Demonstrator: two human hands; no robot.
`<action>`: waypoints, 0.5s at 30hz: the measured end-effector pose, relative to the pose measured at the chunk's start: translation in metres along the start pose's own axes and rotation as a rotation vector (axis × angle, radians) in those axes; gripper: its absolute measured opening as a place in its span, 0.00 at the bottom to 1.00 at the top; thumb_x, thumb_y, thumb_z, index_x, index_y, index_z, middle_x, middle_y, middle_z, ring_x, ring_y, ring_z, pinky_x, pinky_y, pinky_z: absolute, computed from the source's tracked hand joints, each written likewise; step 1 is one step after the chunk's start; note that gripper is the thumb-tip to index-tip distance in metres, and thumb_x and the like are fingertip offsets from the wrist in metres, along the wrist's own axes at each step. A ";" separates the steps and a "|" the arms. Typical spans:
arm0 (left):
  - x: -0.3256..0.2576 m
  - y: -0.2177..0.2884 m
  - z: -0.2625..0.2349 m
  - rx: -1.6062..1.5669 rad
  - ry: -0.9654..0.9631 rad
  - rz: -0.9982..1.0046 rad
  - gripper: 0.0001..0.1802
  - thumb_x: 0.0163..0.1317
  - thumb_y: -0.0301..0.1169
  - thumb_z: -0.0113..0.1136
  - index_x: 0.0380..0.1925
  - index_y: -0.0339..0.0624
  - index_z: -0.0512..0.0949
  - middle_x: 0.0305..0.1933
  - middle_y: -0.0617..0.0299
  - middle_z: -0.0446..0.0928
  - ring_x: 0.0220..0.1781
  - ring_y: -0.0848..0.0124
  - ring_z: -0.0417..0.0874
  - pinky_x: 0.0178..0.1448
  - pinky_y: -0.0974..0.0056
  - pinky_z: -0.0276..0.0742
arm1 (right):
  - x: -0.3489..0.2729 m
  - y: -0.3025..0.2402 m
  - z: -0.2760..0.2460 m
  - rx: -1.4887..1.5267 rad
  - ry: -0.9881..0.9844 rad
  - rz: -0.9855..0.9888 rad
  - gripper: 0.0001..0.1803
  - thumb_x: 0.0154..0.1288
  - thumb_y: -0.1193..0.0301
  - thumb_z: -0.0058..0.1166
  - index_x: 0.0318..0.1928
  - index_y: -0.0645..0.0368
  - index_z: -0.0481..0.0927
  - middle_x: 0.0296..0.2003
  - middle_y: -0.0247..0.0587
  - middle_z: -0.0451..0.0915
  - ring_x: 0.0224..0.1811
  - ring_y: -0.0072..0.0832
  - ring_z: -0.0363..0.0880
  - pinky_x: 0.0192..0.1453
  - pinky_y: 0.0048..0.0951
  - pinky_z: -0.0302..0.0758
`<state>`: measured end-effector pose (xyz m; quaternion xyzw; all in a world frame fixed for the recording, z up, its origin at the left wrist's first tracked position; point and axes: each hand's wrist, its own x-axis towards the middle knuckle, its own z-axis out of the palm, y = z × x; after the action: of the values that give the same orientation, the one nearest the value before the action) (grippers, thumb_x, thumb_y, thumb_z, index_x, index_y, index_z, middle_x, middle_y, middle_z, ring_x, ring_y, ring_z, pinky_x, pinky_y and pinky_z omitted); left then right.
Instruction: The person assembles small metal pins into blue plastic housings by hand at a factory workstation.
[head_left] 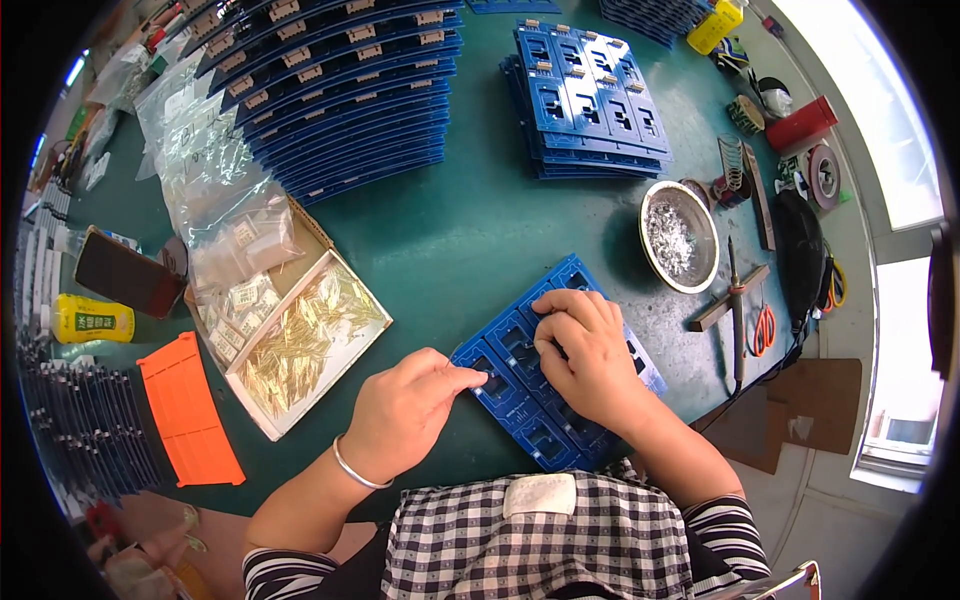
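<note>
Left hand (405, 405), silver bangle at the wrist, pinches its fingertips together on the near left edge of a blue rectangular circuit panel (520, 400) lying on the green table (440, 230). Just left of that hand sits a white cardboard tray of thin brass pins (305, 345). Right hand (585, 355) presses flat, fingers curled, on the panel's middle. Beyond it stands a round steel bowl of metal scraps (680, 235).
</note>
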<state>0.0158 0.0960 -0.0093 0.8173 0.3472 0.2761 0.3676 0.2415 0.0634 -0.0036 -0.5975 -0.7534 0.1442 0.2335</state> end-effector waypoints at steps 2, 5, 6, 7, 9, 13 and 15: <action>-0.001 0.000 -0.001 0.001 -0.003 0.003 0.13 0.52 0.19 0.62 0.37 0.48 0.82 0.29 0.61 0.75 0.26 0.64 0.80 0.28 0.64 0.75 | 0.001 -0.001 0.000 -0.008 -0.009 0.001 0.06 0.52 0.76 0.55 0.32 0.58 0.75 0.44 0.36 0.74 0.46 0.34 0.71 0.53 0.36 0.64; -0.001 0.000 -0.002 -0.003 0.017 0.002 0.14 0.52 0.18 0.62 0.37 0.48 0.82 0.29 0.61 0.75 0.26 0.64 0.80 0.28 0.64 0.75 | 0.000 -0.001 -0.001 -0.011 -0.015 0.002 0.05 0.52 0.76 0.55 0.32 0.58 0.75 0.44 0.36 0.74 0.45 0.34 0.71 0.52 0.36 0.64; -0.002 0.000 -0.003 -0.005 0.017 0.003 0.14 0.52 0.18 0.62 0.37 0.48 0.82 0.29 0.61 0.75 0.26 0.64 0.80 0.28 0.64 0.75 | 0.000 -0.001 -0.001 -0.005 -0.013 0.006 0.05 0.53 0.76 0.55 0.32 0.58 0.76 0.44 0.36 0.74 0.45 0.34 0.71 0.52 0.36 0.64; -0.002 0.000 -0.003 -0.005 0.015 0.000 0.14 0.52 0.18 0.62 0.37 0.48 0.82 0.29 0.61 0.75 0.26 0.64 0.79 0.28 0.64 0.75 | 0.000 -0.001 -0.001 0.001 -0.011 0.007 0.05 0.53 0.76 0.55 0.33 0.58 0.76 0.44 0.36 0.74 0.45 0.34 0.71 0.52 0.36 0.64; -0.002 -0.001 -0.003 -0.005 0.015 -0.002 0.14 0.52 0.18 0.61 0.37 0.48 0.82 0.29 0.61 0.75 0.26 0.63 0.79 0.28 0.64 0.75 | 0.001 -0.003 0.000 -0.029 -0.010 0.004 0.05 0.52 0.76 0.55 0.32 0.58 0.76 0.44 0.36 0.74 0.45 0.34 0.71 0.52 0.36 0.64; -0.004 -0.003 -0.001 -0.025 0.018 0.013 0.13 0.52 0.19 0.61 0.37 0.48 0.82 0.29 0.61 0.74 0.26 0.63 0.79 0.28 0.64 0.75 | 0.001 -0.012 0.005 -0.247 0.025 -0.097 0.06 0.50 0.76 0.56 0.31 0.58 0.76 0.45 0.38 0.74 0.48 0.34 0.71 0.54 0.37 0.64; -0.003 -0.004 -0.001 -0.024 0.013 0.012 0.13 0.52 0.19 0.61 0.37 0.48 0.82 0.29 0.61 0.74 0.26 0.63 0.79 0.28 0.64 0.75 | 0.005 -0.020 0.003 -0.341 0.004 -0.117 0.06 0.49 0.75 0.56 0.31 0.59 0.76 0.45 0.37 0.74 0.49 0.34 0.72 0.54 0.38 0.64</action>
<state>0.0122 0.0962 -0.0122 0.8131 0.3415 0.2878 0.3733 0.2220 0.0638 0.0043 -0.5837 -0.8001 -0.0007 0.1384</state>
